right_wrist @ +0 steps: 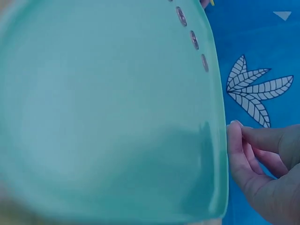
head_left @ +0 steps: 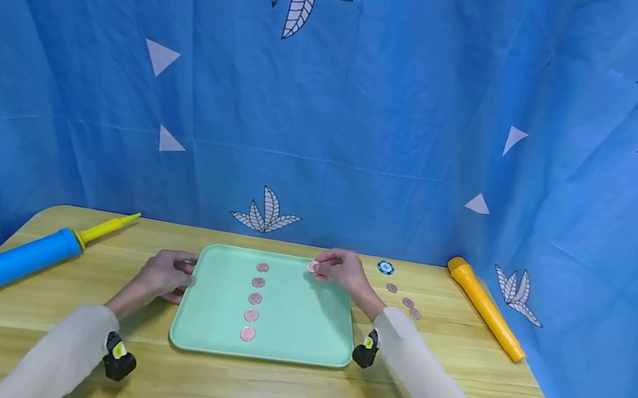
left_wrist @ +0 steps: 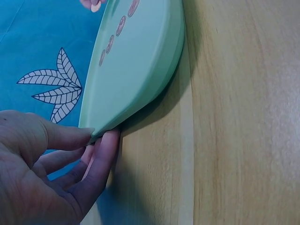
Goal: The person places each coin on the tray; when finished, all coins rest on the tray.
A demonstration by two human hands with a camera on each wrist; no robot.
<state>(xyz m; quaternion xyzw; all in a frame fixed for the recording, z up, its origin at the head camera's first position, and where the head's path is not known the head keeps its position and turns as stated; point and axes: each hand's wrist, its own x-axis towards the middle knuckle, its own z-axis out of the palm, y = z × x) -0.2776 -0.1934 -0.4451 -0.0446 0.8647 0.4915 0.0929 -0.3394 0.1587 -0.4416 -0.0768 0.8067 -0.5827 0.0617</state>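
A light green tray lies on the wooden table. On its left half several copper-coloured coins form a column running from the far side to the near side. My left hand grips the tray's left edge; in the left wrist view the thumb is on the rim and the fingers are below it. At the tray's far edge, right of the column, my right hand pinches one coin between thumb and fingertips. The right wrist view mostly hides that coin behind the fingertips.
Right of the tray lie three loose coins and a blue-and-white poker chip. An orange microphone-shaped object is farther right. A blue pump with a yellow nozzle lies at the left. Behind the table hangs a blue curtain.
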